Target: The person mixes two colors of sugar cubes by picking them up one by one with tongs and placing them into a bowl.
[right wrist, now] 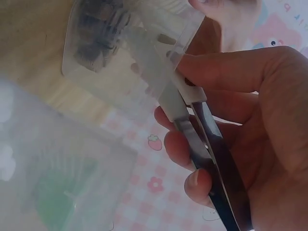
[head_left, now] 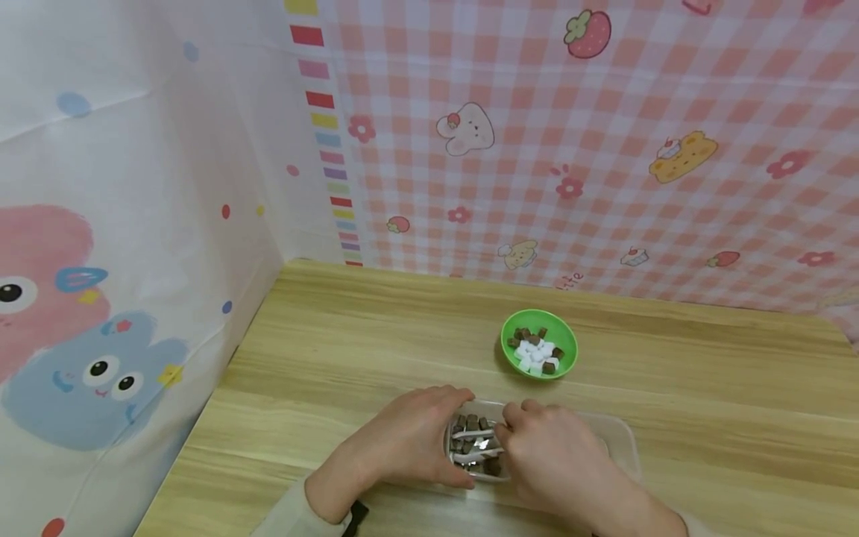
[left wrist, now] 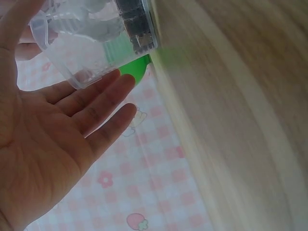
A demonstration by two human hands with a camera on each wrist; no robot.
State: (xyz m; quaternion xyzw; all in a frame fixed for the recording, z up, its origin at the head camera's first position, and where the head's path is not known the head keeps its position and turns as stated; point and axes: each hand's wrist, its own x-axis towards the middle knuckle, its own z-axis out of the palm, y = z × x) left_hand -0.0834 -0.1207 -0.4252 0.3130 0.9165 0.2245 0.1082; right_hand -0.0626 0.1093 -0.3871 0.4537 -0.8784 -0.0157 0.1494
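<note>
A clear plastic container [head_left: 505, 477] on the table holds small brown cubes [head_left: 473, 423]. My left hand [head_left: 419, 436] spans its left end, thumb and fingers on opposite sides. With my right hand [head_left: 553, 451] I grip metal tongs [right wrist: 211, 149] with white tips [right wrist: 159, 82]. In the head view the white tips point down into the container among the brown cubes; whether they pinch one is unclear. Behind the container stands a green bowl [head_left: 572, 356] with brown and white cubes [head_left: 535, 358] in it.
A second clear container [head_left: 631, 447] stands to the right, partly hidden by my right hand; white pieces [right wrist: 6, 159] show in it in the right wrist view. A checkered cloth [head_left: 604, 97] hangs behind the wooden table [head_left: 322, 335], a white printed cloth [head_left: 168, 186] at its left.
</note>
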